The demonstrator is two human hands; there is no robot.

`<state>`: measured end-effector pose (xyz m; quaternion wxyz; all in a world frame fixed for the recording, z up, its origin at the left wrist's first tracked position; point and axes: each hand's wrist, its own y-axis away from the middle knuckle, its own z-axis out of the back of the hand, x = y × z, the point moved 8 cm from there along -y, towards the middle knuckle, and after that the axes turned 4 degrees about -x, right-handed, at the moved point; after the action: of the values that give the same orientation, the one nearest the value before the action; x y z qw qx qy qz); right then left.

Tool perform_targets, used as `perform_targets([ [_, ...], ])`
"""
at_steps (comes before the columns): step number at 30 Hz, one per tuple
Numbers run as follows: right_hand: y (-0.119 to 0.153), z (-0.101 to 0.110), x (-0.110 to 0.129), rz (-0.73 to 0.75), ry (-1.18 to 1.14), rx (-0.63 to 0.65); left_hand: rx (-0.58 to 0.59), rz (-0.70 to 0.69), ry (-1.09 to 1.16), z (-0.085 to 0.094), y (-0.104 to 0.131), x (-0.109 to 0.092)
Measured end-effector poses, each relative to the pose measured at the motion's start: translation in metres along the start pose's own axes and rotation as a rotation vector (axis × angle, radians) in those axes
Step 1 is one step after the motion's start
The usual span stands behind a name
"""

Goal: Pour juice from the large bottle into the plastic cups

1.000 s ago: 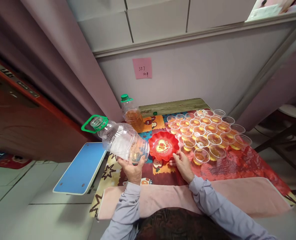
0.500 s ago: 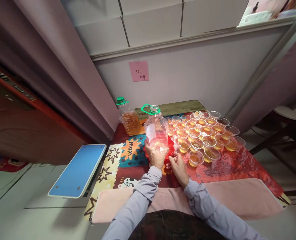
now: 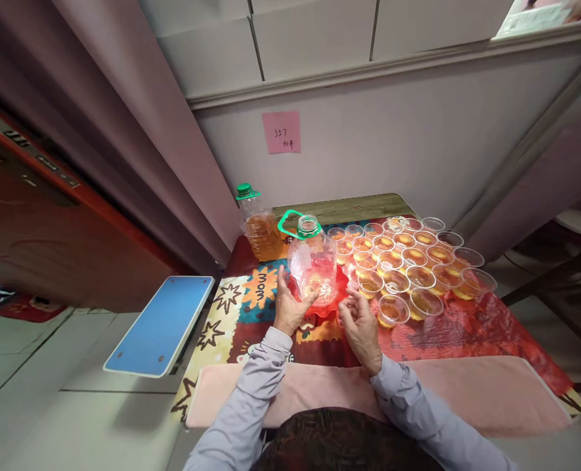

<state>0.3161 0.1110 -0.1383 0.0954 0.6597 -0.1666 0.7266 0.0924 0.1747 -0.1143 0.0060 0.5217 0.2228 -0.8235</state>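
A clear plastic bottle (image 3: pixel 318 268) with a green handle ring and an uncapped neck stands upright in a red scalloped dish (image 3: pixel 337 305). It looks empty of amber liquid. Close against its lower left side is my left hand (image 3: pixel 290 307), thumb and fingers spread; whether it still touches the bottle I cannot tell. My right hand (image 3: pixel 362 327) is at the dish's right edge, fingers loosely bent and apart, with nothing visible in it. Several clear plastic cups (image 3: pixel 393 309) of amber liquid stand in rows to the right.
Behind on the left stands a green-capped bottle (image 3: pixel 261 235) of amber liquid. A pink towel (image 3: pixel 472 389) lies along the front of the patterned tablecloth (image 3: pixel 496 330). A blue stool (image 3: pixel 160 327) is left of the table. A pink note (image 3: pixel 281 133) is on the wall.
The bottle has gone down into the red dish. My left hand has opened from its base and drawn to the left. My right hand has shifted slightly right. The view has shifted a little.
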Motion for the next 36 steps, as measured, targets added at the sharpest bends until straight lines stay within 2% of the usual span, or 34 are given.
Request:
perform_targets([
  [2,-0.007,-0.007,0.013,0.114,0.077,0.046,0.086,0.005,0.005,-0.006,0.002,-0.002],
  [4,-0.015,-0.016,0.021,0.192,0.141,0.092,0.100,0.007,-0.008,-0.009,0.007,-0.006],
  [11,-0.031,-0.028,0.008,0.189,0.219,0.097,0.036,0.013,-0.077,-0.013,0.021,0.001],
  [14,-0.030,-0.026,0.007,0.207,0.239,0.098,0.018,0.000,-0.104,-0.011,0.020,0.007],
  [17,-0.026,-0.017,0.007,0.265,0.289,0.050,-0.027,-0.013,-0.151,-0.002,0.019,0.015],
  [20,-0.020,-0.012,-0.004,0.286,0.328,0.026,-0.079,0.002,-0.207,0.007,0.020,0.030],
  [24,-0.012,-0.018,-0.019,0.281,0.359,0.039,-0.070,0.027,-0.232,0.004,0.022,0.047],
  [28,-0.004,-0.020,-0.006,0.310,0.347,0.049,-0.046,0.052,-0.263,0.005,0.023,0.053],
  [30,0.002,-0.008,0.013,0.341,0.344,0.035,-0.046,0.079,-0.297,0.019,0.020,0.055],
  [32,0.009,0.014,0.034,0.397,0.354,-0.005,-0.067,0.105,-0.354,0.043,0.014,0.059],
  [34,0.016,0.048,0.053,0.468,0.373,-0.092,-0.093,0.142,-0.424,0.073,0.006,0.065],
  [36,0.020,0.090,0.060,0.489,0.393,-0.224,-0.124,0.195,-0.503,0.102,-0.003,0.074],
])
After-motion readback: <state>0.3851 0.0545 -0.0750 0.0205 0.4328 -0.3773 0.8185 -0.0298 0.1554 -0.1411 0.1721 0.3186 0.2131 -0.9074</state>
